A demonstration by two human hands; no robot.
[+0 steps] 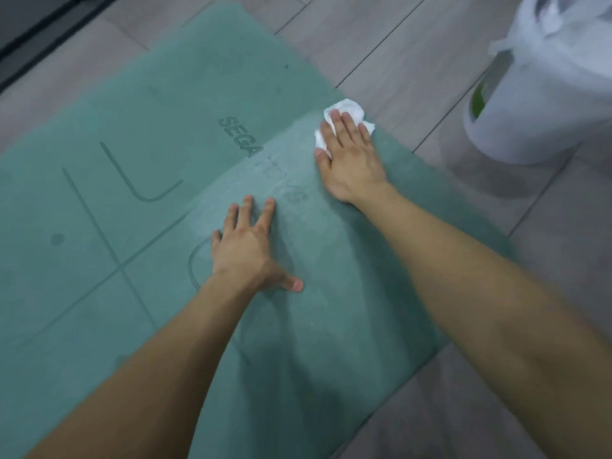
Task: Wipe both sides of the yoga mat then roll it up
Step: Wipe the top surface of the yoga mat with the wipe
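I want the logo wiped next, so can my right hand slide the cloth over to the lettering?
Probably yes. The right hand presses the cloth flat on the mat beside the lettering, only bare mat between; the left hand rests lower, clear of that path.

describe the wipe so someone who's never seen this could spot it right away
Start at the green yoga mat spread on the grey floor and follow its edge nearest the white bin. There the right hand presses flat on a crumpled white tissue. It is the only white thing on the mat.
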